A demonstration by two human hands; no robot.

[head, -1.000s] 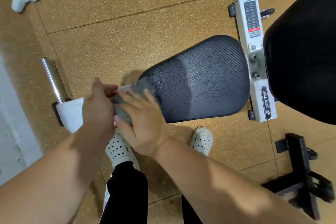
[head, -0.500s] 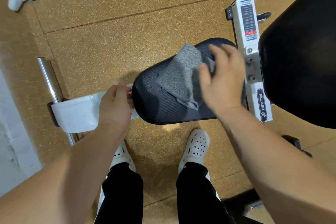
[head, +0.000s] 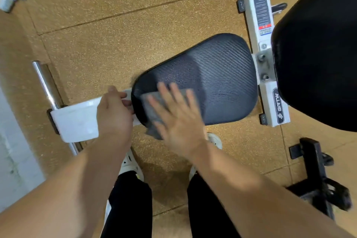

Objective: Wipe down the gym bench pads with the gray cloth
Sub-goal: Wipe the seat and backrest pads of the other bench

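Observation:
A black textured seat pad (head: 216, 75) lies across the middle of the view, with a larger black back pad (head: 316, 54) at the right. My right hand (head: 179, 120) presses the gray cloth (head: 152, 110) flat on the seat pad's near left end, fingers spread and blurred by motion. The cloth's lower corner hangs over the pad's edge. My left hand (head: 114, 112) grips the white frame bar (head: 77, 120) just left of the pad.
The white bench frame (head: 270, 87) with labels joins the two pads. A chrome foot bar (head: 46, 87) crosses the frame's left end. A black metal stand (head: 316, 172) sits at the lower right. My white shoes (head: 131, 164) stand on the cork-coloured floor below the pad.
My right hand has swept the cloth from the pad's far right end back to its near left end. My left hand has stayed on the white frame bar.

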